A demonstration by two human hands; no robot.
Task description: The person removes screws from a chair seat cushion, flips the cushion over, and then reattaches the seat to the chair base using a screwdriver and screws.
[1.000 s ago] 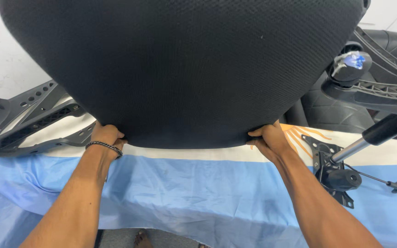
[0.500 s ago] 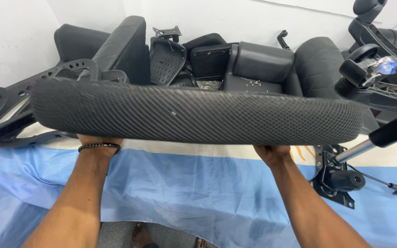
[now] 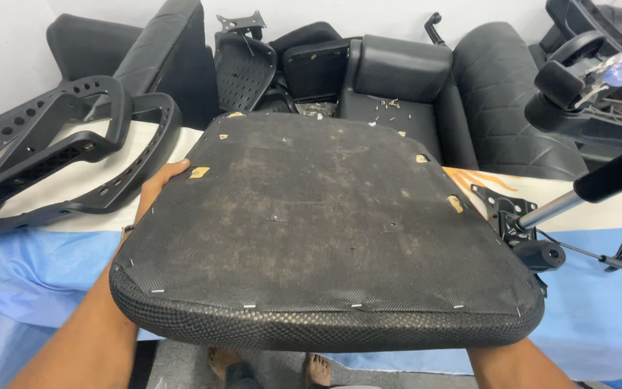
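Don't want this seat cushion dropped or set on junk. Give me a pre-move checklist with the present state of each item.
1. Left hand on the seat cushion: ok, fingers wrap its left edge.
2. Right hand grip: cannot tell, the hand is hidden under the cushion; only the forearm shows.
3. Cushion underside facing up: ok, stapled fabric and dusty board visible.
4. Cushion level: not ok, it tilts, near edge lower.
5. Space on the blue sheet beneath: cannot tell, the cushion hides it.
6. Side obstacles: not ok, the black plastic frame lies close on the left, the gas-lift mechanism on the right.
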